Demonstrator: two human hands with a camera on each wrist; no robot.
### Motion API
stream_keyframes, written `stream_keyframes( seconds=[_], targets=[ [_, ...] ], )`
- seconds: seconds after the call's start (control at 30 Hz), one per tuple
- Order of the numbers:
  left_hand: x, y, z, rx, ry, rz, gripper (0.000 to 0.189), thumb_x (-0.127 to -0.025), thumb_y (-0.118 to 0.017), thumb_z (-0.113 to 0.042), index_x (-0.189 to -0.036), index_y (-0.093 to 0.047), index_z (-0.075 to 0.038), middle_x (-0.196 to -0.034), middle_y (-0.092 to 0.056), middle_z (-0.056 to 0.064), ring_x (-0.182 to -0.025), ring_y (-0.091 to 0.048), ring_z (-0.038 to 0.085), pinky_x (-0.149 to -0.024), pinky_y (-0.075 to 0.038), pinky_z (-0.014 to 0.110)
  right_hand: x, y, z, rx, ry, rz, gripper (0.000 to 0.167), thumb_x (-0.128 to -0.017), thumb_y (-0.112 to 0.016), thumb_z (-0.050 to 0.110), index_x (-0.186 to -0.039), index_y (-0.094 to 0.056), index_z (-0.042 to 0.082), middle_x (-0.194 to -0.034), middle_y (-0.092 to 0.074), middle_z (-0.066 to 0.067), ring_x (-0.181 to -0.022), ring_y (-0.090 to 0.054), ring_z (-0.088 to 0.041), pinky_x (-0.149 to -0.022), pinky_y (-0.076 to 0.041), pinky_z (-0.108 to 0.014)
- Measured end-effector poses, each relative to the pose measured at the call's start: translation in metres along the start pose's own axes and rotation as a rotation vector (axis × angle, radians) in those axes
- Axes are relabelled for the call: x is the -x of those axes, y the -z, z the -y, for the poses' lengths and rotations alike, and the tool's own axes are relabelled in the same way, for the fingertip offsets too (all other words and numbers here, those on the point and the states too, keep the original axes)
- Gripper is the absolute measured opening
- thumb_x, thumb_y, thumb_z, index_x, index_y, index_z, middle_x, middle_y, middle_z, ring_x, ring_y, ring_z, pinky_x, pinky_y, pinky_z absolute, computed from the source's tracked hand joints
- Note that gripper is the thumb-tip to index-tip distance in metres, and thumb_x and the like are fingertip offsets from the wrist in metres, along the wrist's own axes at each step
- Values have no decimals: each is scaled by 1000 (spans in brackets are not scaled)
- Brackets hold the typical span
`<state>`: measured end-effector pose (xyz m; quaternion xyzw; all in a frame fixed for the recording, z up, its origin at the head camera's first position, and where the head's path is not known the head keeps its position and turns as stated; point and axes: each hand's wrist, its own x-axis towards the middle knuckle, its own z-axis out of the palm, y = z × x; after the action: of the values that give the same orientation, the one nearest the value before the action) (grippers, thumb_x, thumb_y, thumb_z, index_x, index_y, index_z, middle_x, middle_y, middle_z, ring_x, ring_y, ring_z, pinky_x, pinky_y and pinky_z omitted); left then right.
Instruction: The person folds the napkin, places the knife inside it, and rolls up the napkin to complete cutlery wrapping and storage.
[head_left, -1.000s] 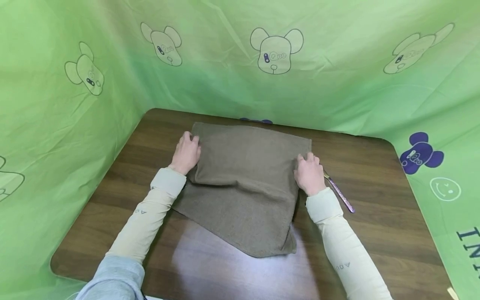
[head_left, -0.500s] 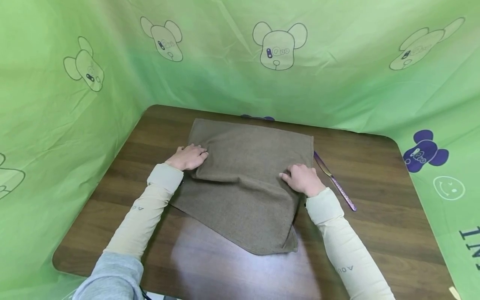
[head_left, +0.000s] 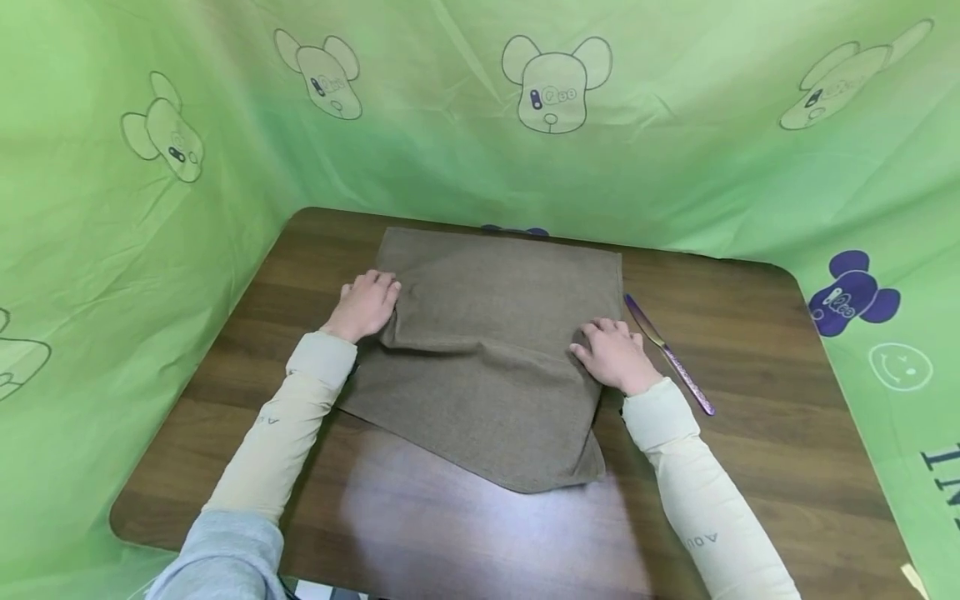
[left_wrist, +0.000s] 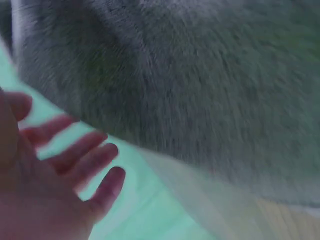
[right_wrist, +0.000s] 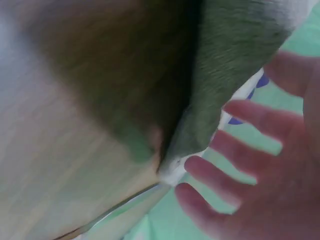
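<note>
A brown-grey cloth (head_left: pixel 495 292) lies on the table, its upper layer folded over with a raised crease across the middle. At its left edge, my left hand (head_left: pixel 363 307) rests with relaxed fingers. My right hand (head_left: pixel 617 357) rests on the right part of the cloth, fingers slightly bent. In the left wrist view the fingers (left_wrist: pixel 102 195) are spread beside the cloth's edge. The right wrist view has loosely spread fingers (right_wrist: pixel 245 150) against a hanging edge of cloth. Just beyond the right hand lies a table knife (head_left: pixel 681 368) with a speckled purple handle.
A dark wood-grain table (head_left: pixel 757 417) with rounded corners carries everything. Green printed fabric (head_left: pixel 450 158) hangs round its back and sides. One lower corner of the cloth sticks out towards the front right.
My left hand slid inward over the cloth, then back to its left edge. The right hand moved inward and slightly nearer. The knife's blade, hidden before, now shows.
</note>
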<state>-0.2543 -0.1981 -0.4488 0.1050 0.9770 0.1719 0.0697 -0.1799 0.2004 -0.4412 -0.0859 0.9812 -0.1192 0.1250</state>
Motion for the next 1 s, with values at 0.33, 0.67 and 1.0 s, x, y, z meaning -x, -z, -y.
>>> stream_keyframes(
  seconds=[0.33, 0.67, 1.0],
  targets=[
    [40, 25, 13, -13, 79, 45, 20, -92, -51, -11, -98, -66, 1, -106, -65, 23, -101, -62, 41, -83, -49, 53, 35, 16, -20, 32, -3, -24, 31, -93, -59, 26, -66, -51, 13, -63, -51, -1, -59, -50, -19, -55, -42, -38],
    [53, 21, 20, -5, 85, 83, 19, -91, -59, -17, -101, -64, -1, -106, -64, 22, -100, -61, 41, -81, -48, 55, 53, 15, -12, 5, 15, 302, 36, -88, -59, 24, -57, -43, 18, -58, -40, 4, -55, -42, -13, -52, -33, -29],
    [61, 18, 25, -6, 124, 80, 16, -91, -58, -19, -92, -60, -3, -104, -61, 21, -97, -59, 38, -79, -47, 53, 59, 1, -1, -19, 77, 291, 43, -84, -67, 32, -53, -38, 21, -55, -38, 7, -53, -41, -11, -52, -33, -27]
  ],
)
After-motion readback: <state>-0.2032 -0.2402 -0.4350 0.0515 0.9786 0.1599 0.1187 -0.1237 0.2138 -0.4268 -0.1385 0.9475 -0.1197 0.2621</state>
